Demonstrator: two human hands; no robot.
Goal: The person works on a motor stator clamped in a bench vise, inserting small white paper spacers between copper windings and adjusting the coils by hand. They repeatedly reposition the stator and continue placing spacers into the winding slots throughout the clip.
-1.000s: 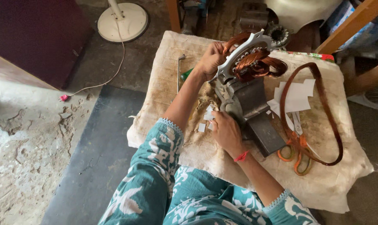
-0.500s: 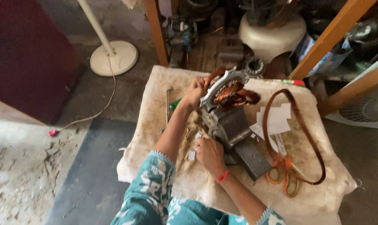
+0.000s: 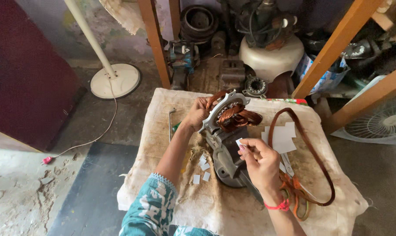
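The right hand (image 3: 261, 162) pinched a small white paper slip (image 3: 240, 142) in its grip, wrist bent inward. At ten o'clock, the left hand (image 3: 198, 113) clasped the tilted motor stator (image 3: 226, 116), its copper windings (image 3: 237, 118) bulging, mid-table (image 3: 163, 131) on sackcloth.

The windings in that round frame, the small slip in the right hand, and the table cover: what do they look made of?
Windings: apparently copper wire, shiny reddish-orange strands in bundles. Round frame, gripped by the left hand: likely metal, dull grey with teeth. Slip, pinched in the right hand: looks like paper or thin card, white and matte. Table cover: coarse woven cloth, stained beige.
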